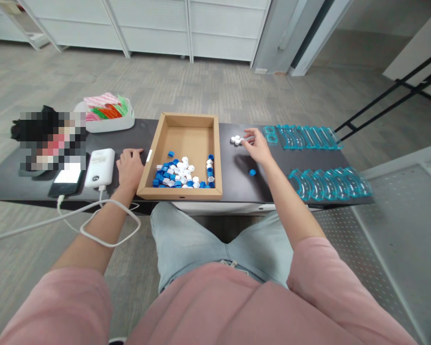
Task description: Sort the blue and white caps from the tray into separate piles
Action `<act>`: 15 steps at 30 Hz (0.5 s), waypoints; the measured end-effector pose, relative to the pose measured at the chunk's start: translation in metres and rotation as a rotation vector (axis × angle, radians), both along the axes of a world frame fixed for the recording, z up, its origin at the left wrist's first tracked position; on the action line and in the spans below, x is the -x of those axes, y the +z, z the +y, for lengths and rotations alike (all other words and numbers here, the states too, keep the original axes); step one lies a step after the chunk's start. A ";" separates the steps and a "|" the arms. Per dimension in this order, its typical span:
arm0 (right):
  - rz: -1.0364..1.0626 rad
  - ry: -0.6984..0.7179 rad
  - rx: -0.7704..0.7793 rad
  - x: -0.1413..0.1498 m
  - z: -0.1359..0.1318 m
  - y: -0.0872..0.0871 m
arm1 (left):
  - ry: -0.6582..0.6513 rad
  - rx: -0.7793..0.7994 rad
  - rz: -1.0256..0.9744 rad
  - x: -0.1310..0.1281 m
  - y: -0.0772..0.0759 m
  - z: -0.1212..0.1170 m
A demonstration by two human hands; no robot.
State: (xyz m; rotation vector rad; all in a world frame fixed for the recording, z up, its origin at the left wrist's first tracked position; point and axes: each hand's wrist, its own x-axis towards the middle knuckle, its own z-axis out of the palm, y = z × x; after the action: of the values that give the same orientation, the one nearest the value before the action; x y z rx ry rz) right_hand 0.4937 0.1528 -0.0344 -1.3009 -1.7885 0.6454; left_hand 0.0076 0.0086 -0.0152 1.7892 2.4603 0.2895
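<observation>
My right hand [257, 146] is over the dark table right of the cardboard box, its thumb and fingers pinched at a small cluster of white hexagonal pieces [236, 140]. The fingertips appear to grip one white piece at the cluster's edge. Nearer to me, a single blue hexagonal piece [252, 172] lies below that hand. Between the box and the power bank, my left hand [130, 166] rests on the tabletop with its fingers loosely spread and nothing in them. Inside the cardboard box [190, 120], blue and white hexagonal pieces [181, 172] are heaped toward the near side.
A white power bank [99, 167] and a lit phone [68, 178] with cables [111, 203] lie at left. Behind them stands a white basket [111, 125] of colourful items. Clear teal-edged plastic parts form a back row [307, 137] and a front row [328, 184] at right.
</observation>
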 end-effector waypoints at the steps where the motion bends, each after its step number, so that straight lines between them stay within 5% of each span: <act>1: -0.021 0.069 -0.020 0.011 -0.007 0.009 | 0.000 0.002 -0.002 0.000 0.000 0.000; 8: -0.518 0.621 -0.093 0.138 -0.063 0.063 | 0.000 -0.007 -0.006 -0.002 0.001 -0.002; 11: -0.705 0.713 -0.042 0.176 -0.074 0.067 | 0.000 0.004 -0.009 -0.003 0.003 -0.002; 15: -0.725 0.747 -0.007 0.186 -0.078 0.069 | -0.010 0.004 -0.004 -0.004 0.006 -0.002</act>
State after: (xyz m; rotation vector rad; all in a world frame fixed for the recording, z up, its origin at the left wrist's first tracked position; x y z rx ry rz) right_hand 0.3074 0.0745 0.0348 -0.8748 -2.9237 0.5790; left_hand 0.0119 0.0067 -0.0096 1.7963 2.4467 0.2866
